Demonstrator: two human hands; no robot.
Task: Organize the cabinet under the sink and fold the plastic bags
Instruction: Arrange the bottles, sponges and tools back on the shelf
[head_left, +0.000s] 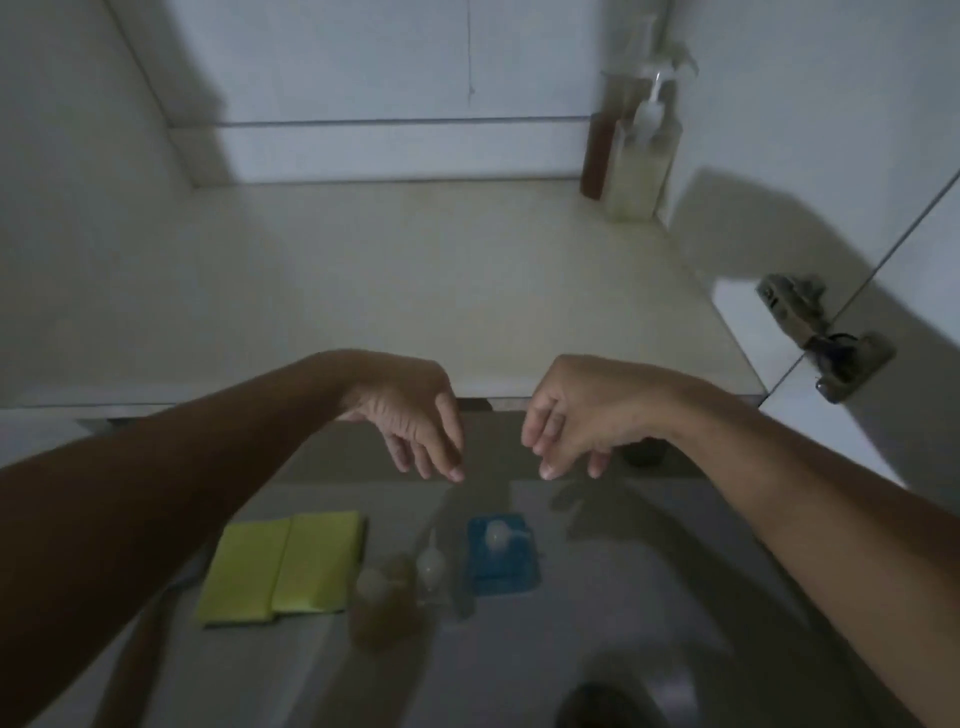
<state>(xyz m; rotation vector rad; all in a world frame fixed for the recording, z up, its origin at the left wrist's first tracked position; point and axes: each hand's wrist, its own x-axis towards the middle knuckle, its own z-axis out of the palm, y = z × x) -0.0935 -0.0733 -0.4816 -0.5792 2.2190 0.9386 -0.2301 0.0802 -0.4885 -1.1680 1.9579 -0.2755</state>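
I look into a pale cabinet whose floor (363, 280) is mostly bare. Two bottles stand in its back right corner: a clear pump bottle (641, 156) and a brown bottle (597, 150) just left of it. My left hand (410, 415) and my right hand (576, 415) hang side by side over the cabinet's front edge, fingers loose and pointing down, holding nothing. On the floor below them lie a folded yellow cloth (283, 566), a blue pump bottle (501, 553), a brownish bottle (382, 597) and a small clear bottle (431, 566).
The open cabinet door with a metal hinge (826, 338) stands at the right. The cabinet's left wall and back wall close in the space. A dark round object (644, 452) sits on the floor under my right wrist.
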